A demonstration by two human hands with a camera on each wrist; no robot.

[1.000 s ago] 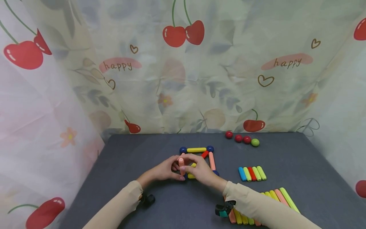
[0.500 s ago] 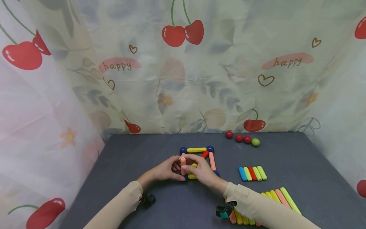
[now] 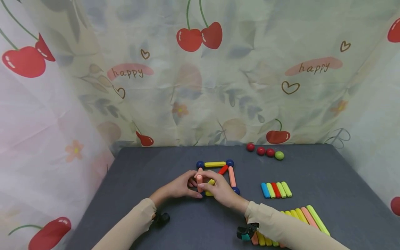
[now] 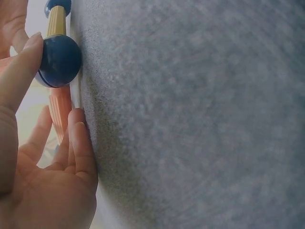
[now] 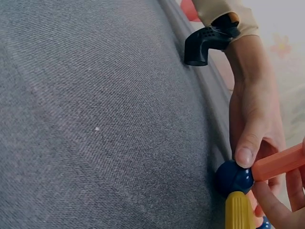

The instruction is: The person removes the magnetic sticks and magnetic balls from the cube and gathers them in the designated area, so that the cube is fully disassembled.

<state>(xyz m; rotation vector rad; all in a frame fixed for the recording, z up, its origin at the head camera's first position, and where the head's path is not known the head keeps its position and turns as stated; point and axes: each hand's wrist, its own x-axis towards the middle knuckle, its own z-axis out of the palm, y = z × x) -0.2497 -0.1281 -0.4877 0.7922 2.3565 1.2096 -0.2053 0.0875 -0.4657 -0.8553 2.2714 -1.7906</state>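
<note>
A flat frame of coloured sticks and blue balls lies mid-table, with a yellow stick (image 3: 215, 164) at its back and a pink stick (image 3: 232, 176) on its right side. At its near left corner my left hand (image 3: 179, 184) presses its thumb on a blue ball (image 4: 60, 61), fingers bent round behind that corner. My right hand (image 3: 220, 189) pinches another pink stick (image 3: 199, 184), which stands up from the corner. In the right wrist view this stick's lower end meets the ball, beside a ribbed yellow stick (image 5: 239, 212). A red stick (image 3: 223, 169) runs diagonally inside the frame, partly hidden by the right hand.
Three red balls and a green ball (image 3: 279, 155) sit near the back edge. Right of the frame lies a row of short sticks (image 3: 276, 190). Longer sticks (image 3: 307, 218) lie in a row at the front right, partly under the right forearm. A patterned curtain (image 3: 200, 104) hangs behind.
The upright pink stick and the right hand's fingertips have dipped slightly toward the corner. My left hand stays in place.
</note>
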